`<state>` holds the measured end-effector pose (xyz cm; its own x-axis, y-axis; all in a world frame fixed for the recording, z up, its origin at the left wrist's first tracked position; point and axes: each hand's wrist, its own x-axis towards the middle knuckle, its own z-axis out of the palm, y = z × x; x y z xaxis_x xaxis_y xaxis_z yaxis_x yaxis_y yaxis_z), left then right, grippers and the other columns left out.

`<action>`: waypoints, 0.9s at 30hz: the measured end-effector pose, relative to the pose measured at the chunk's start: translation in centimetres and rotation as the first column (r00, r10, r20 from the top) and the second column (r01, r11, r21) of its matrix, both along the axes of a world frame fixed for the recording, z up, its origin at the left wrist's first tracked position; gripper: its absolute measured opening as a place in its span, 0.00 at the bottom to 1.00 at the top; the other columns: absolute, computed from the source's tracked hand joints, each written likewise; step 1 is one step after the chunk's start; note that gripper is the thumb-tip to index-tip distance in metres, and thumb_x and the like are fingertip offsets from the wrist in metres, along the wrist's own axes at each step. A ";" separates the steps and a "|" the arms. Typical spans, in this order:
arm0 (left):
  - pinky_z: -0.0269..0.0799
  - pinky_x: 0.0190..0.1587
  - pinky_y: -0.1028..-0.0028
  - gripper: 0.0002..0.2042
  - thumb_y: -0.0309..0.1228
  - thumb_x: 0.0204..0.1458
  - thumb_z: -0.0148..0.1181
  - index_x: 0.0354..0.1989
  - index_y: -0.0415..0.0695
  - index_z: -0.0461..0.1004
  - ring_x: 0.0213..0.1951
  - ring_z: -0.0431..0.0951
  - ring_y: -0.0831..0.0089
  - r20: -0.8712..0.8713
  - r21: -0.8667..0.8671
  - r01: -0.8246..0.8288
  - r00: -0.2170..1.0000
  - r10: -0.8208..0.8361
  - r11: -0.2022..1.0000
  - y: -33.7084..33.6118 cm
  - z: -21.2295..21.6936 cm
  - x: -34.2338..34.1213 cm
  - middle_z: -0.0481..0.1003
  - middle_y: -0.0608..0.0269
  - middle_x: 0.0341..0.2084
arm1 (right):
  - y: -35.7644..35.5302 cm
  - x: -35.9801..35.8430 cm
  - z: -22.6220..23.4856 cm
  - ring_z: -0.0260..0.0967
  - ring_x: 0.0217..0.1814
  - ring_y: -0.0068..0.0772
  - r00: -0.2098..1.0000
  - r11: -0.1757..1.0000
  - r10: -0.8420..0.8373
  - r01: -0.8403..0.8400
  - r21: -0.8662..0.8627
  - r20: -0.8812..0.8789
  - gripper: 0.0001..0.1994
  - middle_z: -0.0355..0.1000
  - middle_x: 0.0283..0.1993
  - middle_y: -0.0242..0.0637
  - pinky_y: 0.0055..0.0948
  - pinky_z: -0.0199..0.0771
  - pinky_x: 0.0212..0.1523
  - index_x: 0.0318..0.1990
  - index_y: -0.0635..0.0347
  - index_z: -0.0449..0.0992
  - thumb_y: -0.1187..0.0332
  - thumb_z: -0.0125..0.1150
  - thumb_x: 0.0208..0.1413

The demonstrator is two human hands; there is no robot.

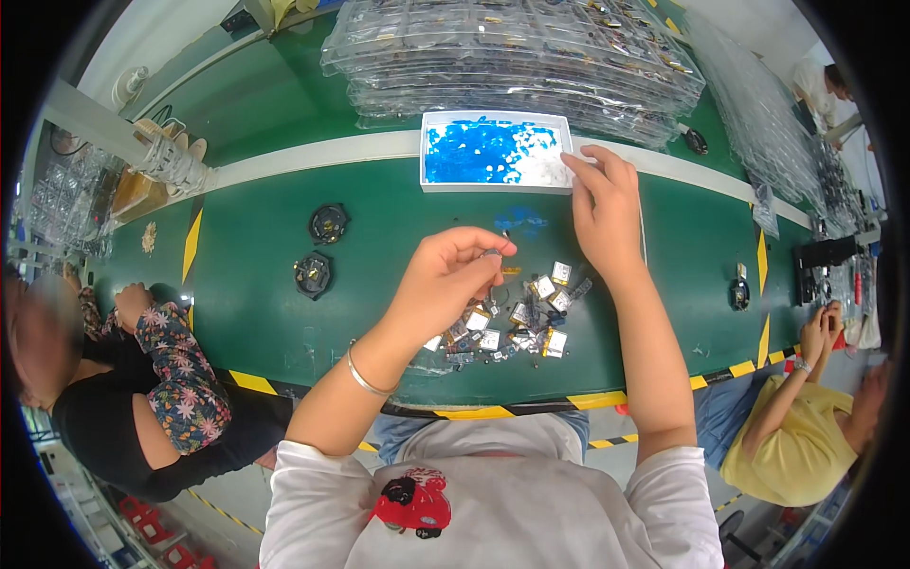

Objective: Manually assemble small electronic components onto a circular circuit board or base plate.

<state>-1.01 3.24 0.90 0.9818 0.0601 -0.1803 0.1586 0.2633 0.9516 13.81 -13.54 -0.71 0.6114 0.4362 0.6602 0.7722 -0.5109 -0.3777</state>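
My left hand (pixel 453 277) is closed in a pinch over the middle of the green bench. A small dark part shows at its fingertips, too small to name. Below that hand lies a loose pile of small silver battery cells (pixel 555 342) and dark electronic pieces. My right hand (pixel 607 204) is at the right rim of a shallow white box (pixel 496 188), its fingers bent but apart, with nothing visible in them. Inside the box are many small blue pieces (pixel 469 152). More blue bits (pixel 521 221) lie on the bench between my hands.
Stacked clear plastic trays (pixel 512 57) stand behind the box. Two round black housings (pixel 328 224) lie to the left, and a small black-and-silver device (pixel 739 287) to the right. Yellow-black tape (pixel 474 412) edges the bench. One person sits on each side of me.
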 end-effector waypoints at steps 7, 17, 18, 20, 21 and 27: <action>0.71 0.40 0.79 0.16 0.23 0.53 0.53 0.52 0.37 0.70 0.37 0.75 0.77 -0.024 -0.150 -0.011 1.000 0.007 0.989 0.6 -0.2 -0.1 0.75 0.60 0.37 | 0.2 -3.2 1.3 0.69 0.44 0.44 0.989 0.993 0.112 -0.109 0.042 -0.098 0.12 0.73 0.39 0.40 0.36 0.67 0.48 0.42 0.60 0.76 0.75 0.59 0.48; 0.73 0.42 0.75 0.16 0.31 0.55 0.56 0.50 0.36 0.71 0.38 0.77 0.73 -0.055 -0.112 0.010 0.998 -0.016 0.994 2.0 0.0 -0.3 0.77 0.56 0.38 | 1.0 -7.1 0.7 0.73 0.35 0.30 0.835 0.946 0.325 -0.277 0.171 -0.444 0.08 0.74 0.36 0.39 0.26 0.73 0.36 0.35 0.64 0.75 0.79 0.63 0.45; 0.73 0.39 0.76 0.14 0.30 0.54 0.59 0.46 0.36 0.74 0.34 0.78 0.74 0.008 0.142 0.041 0.999 -0.042 0.989 2.8 0.0 -0.3 0.78 0.57 0.33 | 0.8 -6.8 0.7 0.73 0.35 0.30 0.832 0.944 0.329 -0.280 0.173 -0.446 0.08 0.74 0.36 0.39 0.26 0.73 0.36 0.35 0.64 0.75 0.79 0.63 0.45; 0.72 0.36 0.74 0.12 0.30 0.46 0.64 0.39 0.39 0.77 0.30 0.78 0.71 0.121 0.585 -0.274 0.960 0.252 0.763 4.3 1.2 -0.4 0.79 0.61 0.27 | 0.2 -6.3 1.0 0.73 0.37 0.27 0.754 0.937 0.337 -0.209 0.280 -0.564 0.07 0.74 0.36 0.37 0.25 0.73 0.39 0.35 0.65 0.75 0.80 0.62 0.46; 0.72 0.41 0.68 0.13 0.30 0.42 0.64 0.38 0.41 0.77 0.35 0.77 0.61 0.297 0.845 -0.387 0.913 0.278 0.369 6.0 1.1 -0.3 0.79 0.57 0.29 | 0.0 -6.0 1.0 0.72 0.38 0.26 0.741 0.937 0.334 -0.195 0.289 -0.583 0.07 0.73 0.36 0.35 0.24 0.73 0.42 0.35 0.65 0.74 0.81 0.61 0.47; 0.71 0.43 0.63 0.17 0.37 0.37 0.69 0.35 0.41 0.78 0.40 0.74 0.56 0.189 0.973 -0.081 0.813 0.550 -0.215 12.0 0.9 -2.8 0.76 0.55 0.34 | 0.2 -5.6 0.7 0.73 0.42 0.27 0.470 0.838 0.526 -0.142 0.527 -0.709 0.05 0.73 0.37 0.36 0.24 0.72 0.45 0.35 0.65 0.69 0.82 0.56 0.53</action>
